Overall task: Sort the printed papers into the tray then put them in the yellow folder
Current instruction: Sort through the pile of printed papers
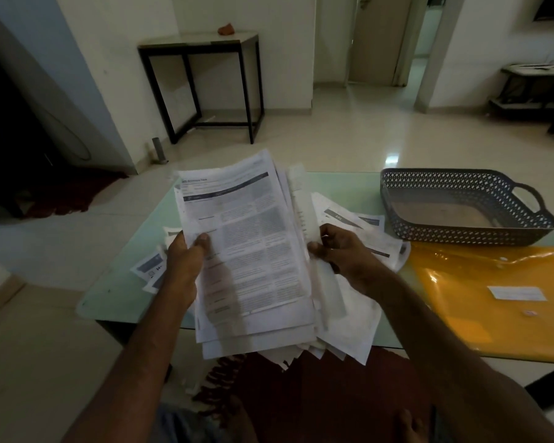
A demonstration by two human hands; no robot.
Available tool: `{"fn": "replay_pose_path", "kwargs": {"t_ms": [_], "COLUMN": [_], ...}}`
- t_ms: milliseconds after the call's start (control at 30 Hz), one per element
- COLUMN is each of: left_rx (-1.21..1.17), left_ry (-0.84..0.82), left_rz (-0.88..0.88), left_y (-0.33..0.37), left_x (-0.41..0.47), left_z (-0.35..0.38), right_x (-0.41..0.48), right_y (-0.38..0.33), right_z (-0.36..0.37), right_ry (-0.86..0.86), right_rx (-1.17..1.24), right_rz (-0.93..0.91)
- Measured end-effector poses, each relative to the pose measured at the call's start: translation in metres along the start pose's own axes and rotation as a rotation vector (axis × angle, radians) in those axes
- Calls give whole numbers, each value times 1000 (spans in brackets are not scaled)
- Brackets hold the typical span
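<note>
Two hands hold the printed papers [253, 251] at frame centre, raised over the tabletop [115, 292]. Left hand [186, 254] grips the left edge, thumb on top. Right hand [339, 254] fingers pinch sheets at the right edge. Stack looks light, floppy and prone to sliding apart, so support both long edges. Long axis runs bottom to top of frame, headings uppermost. Tray [445, 231] sits right.

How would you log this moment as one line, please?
left hand: holds paper stack | right hand: pinches sheet | tray: no papers | yellow folder: beside tray
</note>
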State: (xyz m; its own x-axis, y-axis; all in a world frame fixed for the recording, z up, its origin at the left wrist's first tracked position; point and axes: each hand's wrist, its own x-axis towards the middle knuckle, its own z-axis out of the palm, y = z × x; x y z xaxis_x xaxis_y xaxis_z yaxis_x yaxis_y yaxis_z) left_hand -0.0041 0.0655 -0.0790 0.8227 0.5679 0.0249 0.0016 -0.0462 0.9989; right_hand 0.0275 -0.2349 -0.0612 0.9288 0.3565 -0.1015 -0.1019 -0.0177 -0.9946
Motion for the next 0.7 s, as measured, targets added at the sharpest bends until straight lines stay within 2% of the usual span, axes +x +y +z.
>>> {"fn": "replay_pose_path", "kwargs": {"t_ms": [133,433,700], "left_rx": [51,78,85], "left_ry": [0,-1,0], "left_rz": [1,35,45], "left_y": [1,0,4], "left_x": [-1,0,-7], "left_z": [0,1,5], "right_x": [-5,-2,-4], "right_y": [2,2,-4], "right_z": [21,22,16], "right_ry": [-85,141,202], "right_rx": [-48,-235,-226], "right_rz": [-9,64,79]}}
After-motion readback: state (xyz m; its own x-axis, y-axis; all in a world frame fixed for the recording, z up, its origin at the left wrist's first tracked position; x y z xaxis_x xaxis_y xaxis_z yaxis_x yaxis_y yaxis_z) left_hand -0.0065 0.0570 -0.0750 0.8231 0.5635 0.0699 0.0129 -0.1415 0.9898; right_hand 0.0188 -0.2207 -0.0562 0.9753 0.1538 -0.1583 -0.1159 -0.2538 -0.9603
